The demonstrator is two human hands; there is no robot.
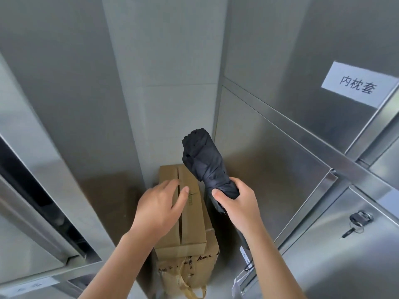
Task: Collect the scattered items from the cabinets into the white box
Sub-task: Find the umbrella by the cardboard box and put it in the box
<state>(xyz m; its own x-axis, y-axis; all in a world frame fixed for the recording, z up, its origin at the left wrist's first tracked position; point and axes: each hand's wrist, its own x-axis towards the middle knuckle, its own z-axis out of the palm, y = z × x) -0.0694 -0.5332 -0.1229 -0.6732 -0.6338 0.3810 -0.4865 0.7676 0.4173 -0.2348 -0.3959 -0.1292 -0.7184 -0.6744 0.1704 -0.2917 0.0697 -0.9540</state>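
Item: umbrella (205, 160), black, folded, at 1 o'clock of centre, above carton (192, 234).
Right hand (239, 206): fingers wrapped round its lower end, canopy up.
Left hand (159, 206): fingers straight, empty, at 9 o'clock of right hand.
White box: not in view.
Handling: grip firmly (cord dangles below); carry clear of steel door (280, 169).

- narrow gap between the steel cabinets (269, 160), pretty tight
- stacked cardboard boxes (190, 214) fill the bottom
- open air above them
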